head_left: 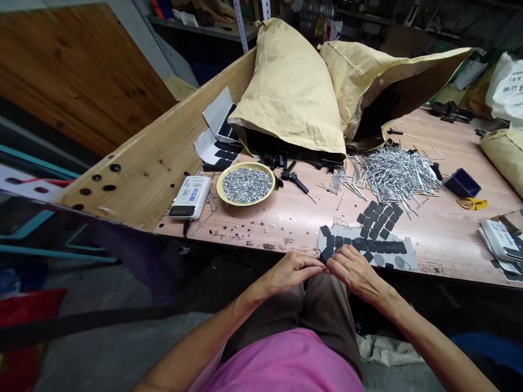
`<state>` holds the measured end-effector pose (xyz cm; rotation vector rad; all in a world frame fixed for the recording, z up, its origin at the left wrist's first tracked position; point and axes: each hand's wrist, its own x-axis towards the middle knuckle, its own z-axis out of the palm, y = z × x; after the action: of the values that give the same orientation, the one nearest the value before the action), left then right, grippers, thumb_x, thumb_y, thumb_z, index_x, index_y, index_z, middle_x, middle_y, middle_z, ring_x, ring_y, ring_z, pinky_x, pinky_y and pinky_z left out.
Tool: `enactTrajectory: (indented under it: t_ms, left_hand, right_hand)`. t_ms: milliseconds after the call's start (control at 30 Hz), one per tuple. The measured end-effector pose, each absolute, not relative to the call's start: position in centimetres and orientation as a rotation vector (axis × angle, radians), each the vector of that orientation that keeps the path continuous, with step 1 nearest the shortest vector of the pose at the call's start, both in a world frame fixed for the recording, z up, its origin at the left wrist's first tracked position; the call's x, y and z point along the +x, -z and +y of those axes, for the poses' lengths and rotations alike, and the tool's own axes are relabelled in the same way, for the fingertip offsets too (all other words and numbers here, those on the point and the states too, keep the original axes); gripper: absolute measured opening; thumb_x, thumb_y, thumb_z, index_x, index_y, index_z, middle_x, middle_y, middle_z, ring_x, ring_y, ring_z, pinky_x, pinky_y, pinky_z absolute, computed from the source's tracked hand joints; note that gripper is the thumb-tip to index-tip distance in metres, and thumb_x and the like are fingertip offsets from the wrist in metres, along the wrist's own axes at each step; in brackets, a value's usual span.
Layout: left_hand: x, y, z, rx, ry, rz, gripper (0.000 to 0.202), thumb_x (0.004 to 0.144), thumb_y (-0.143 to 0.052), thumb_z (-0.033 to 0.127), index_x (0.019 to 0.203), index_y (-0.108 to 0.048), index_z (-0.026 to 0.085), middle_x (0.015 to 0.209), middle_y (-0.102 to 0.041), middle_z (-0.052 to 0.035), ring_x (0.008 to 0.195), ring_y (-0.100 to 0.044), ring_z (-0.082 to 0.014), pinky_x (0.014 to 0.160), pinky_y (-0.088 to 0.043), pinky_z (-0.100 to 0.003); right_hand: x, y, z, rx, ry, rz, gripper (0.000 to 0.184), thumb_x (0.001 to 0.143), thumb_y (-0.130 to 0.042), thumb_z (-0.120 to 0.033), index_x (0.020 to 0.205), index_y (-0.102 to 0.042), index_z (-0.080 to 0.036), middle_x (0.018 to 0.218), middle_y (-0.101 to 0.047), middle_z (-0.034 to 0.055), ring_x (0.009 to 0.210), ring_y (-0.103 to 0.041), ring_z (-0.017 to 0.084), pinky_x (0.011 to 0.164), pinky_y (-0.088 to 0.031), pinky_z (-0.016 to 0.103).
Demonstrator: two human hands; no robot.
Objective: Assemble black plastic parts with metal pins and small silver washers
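Note:
My left hand (292,270) and my right hand (354,270) meet at the near edge of the wooden table (286,218), fingertips pinched together on a small thin part that I cannot make out. Just beyond them lies a grey sheet (368,247) with several black pads stuck on it. Farther back a pile of thin metal pins (392,174) spreads over the table. A yellow dish (245,185) full of small silvery nuts stands at the left, with black plastic parts (296,179) beside it.
Two large tan paper sacks (294,87) lie at the back. A white power bank (191,197) sits by the dish. A small blue tray (462,183) and yellow rubber bands (472,203) are at the right. A wooden side board (163,147) walls the left.

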<state>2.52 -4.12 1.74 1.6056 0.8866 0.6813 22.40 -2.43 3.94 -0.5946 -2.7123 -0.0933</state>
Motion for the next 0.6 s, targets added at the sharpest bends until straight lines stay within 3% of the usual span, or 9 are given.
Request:
enactTrajectory:
  t_ms: [133, 300, 400, 467, 533, 600]
  left_hand:
    - [3.0, -1.3, -4.5, 1.782, -0.786, 0.93, 0.031, 0.09, -0.045, 0.032, 0.092, -0.071, 0.015, 0.09, -0.073, -0.0069, 0.083, -0.066, -0.0168, 0.077, -0.05, -0.025]
    - [3.5, -0.8, -4.7, 1.761, -0.866, 1.019, 0.037, 0.09, -0.042, 0.04, 0.088, -0.07, 0.016, 0.09, -0.071, -0.0087, 0.084, -0.064, -0.0182, 0.079, -0.049, -0.029]
    - [3.1, -1.3, -4.3, 1.394, -0.771, 0.951, 0.04, 0.083, -0.049, 0.05, 0.083, -0.067, 0.015, 0.066, -0.062, -0.0019, 0.059, -0.055, -0.0107, 0.056, -0.045, -0.021]
    - [2.7, -1.8, -3.9, 1.117, -0.607, 0.861, 0.046, 0.077, -0.053, 0.058, 0.085, -0.064, 0.014, 0.052, -0.044, 0.0059, 0.039, -0.033, -0.0045, 0.039, -0.028, -0.017]
    - [2.3, -2.0, -3.8, 0.964, -0.453, 0.778, 0.051, 0.073, -0.054, 0.062, 0.087, -0.062, 0.014, 0.049, -0.031, 0.0101, 0.036, -0.017, -0.0024, 0.035, -0.016, -0.016]
    - [2.3, -2.0, -4.0, 1.031, -0.469, 0.798, 0.048, 0.076, -0.053, 0.061, 0.085, -0.063, 0.014, 0.049, -0.032, 0.0091, 0.036, -0.019, -0.0033, 0.035, -0.019, -0.017]
  right_hand:
    - [22.1, -2.8, -2.4, -0.671, 0.03, -2.61, 0.029, 0.098, -0.032, -0.019, 0.077, -0.052, -0.017, 0.061, -0.05, 0.0016, 0.059, -0.042, 0.015, 0.059, -0.036, 0.028]
    - [21.9, -1.9, -3.1, -0.935, -0.423, -2.475, 0.03, 0.099, -0.026, -0.028, 0.082, -0.048, -0.019, 0.071, -0.053, 0.0029, 0.063, -0.048, 0.014, 0.058, -0.04, 0.025]
    - [21.8, -2.2, -3.2, -1.018, -0.763, -2.348, 0.025, 0.098, -0.029, -0.03, 0.084, -0.048, -0.02, 0.073, -0.055, 0.0014, 0.062, -0.051, 0.012, 0.057, -0.042, 0.023]
    - [21.6, -2.5, -3.1, -1.039, -0.858, -2.277, 0.024, 0.098, -0.03, -0.03, 0.085, -0.048, -0.021, 0.074, -0.056, 0.0014, 0.063, -0.053, 0.012, 0.058, -0.043, 0.023]
    - [21.4, -2.7, -3.0, -1.009, -0.817, -2.294, 0.024, 0.097, -0.031, -0.032, 0.084, -0.048, -0.021, 0.074, -0.055, 0.0026, 0.065, -0.052, 0.014, 0.06, -0.043, 0.025]
    - [21.0, -2.8, -2.9, -0.988, -0.792, -2.339, 0.026, 0.096, -0.03, -0.035, 0.08, -0.046, -0.021, 0.072, -0.052, 0.0024, 0.065, -0.049, 0.015, 0.06, -0.042, 0.027]
